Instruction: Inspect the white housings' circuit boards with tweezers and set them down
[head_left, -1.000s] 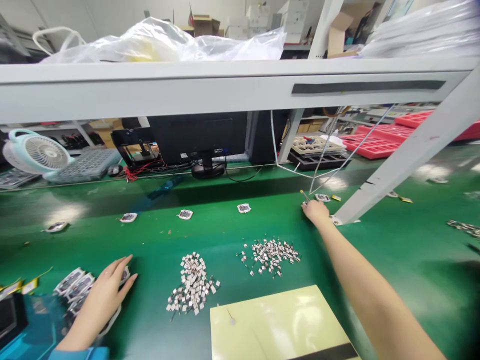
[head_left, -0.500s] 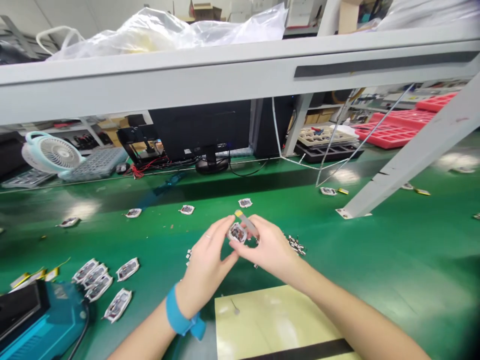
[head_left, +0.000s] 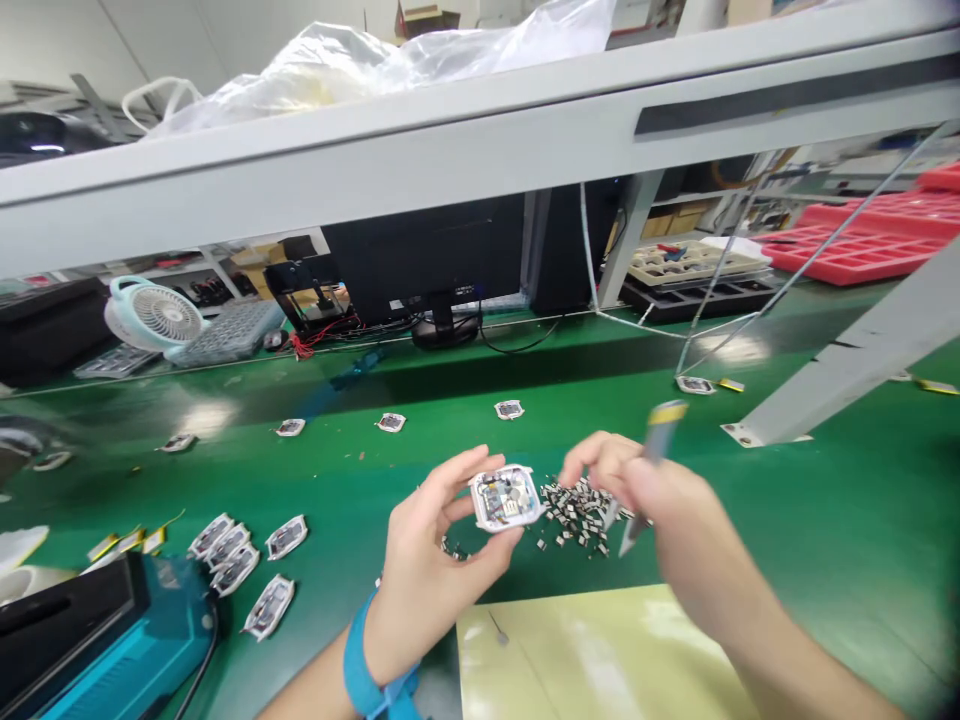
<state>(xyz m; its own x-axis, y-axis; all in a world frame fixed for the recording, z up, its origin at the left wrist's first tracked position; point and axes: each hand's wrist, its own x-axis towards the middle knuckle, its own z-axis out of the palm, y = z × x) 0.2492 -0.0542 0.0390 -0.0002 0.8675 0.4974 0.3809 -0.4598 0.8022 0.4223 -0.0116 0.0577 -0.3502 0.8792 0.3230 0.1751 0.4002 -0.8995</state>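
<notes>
My left hand (head_left: 439, 560), a blue strap around its wrist, grips a white watch-like housing (head_left: 507, 498) by its edges, with the open side and its circuit parts facing me. To the right, a pair of grey tweezers (head_left: 657, 440) with a yellow end is in my right hand (head_left: 667, 510); the tips point down and look parted, somewhat blurred. Beneath and beside the right fingers lies a loose pile of small black-and-silver parts (head_left: 574, 515). A few more such parts (head_left: 452, 548) show behind my left hand.
More white housings (head_left: 234, 555) lie at left, with others (head_left: 391, 422) spaced in a row behind. A teal-and-black device (head_left: 142, 640) stands front left. A yellowish sheet (head_left: 555, 650) lies in front. A monitor (head_left: 427, 260), an overhead shelf (head_left: 450, 140) and a slanted post (head_left: 847, 370) bound the bench.
My right hand has moved right, off the housing, and down over the small parts, with the tweezers turned tips down. My left hand still holds the housing, turned towards me. The view has shifted left.
</notes>
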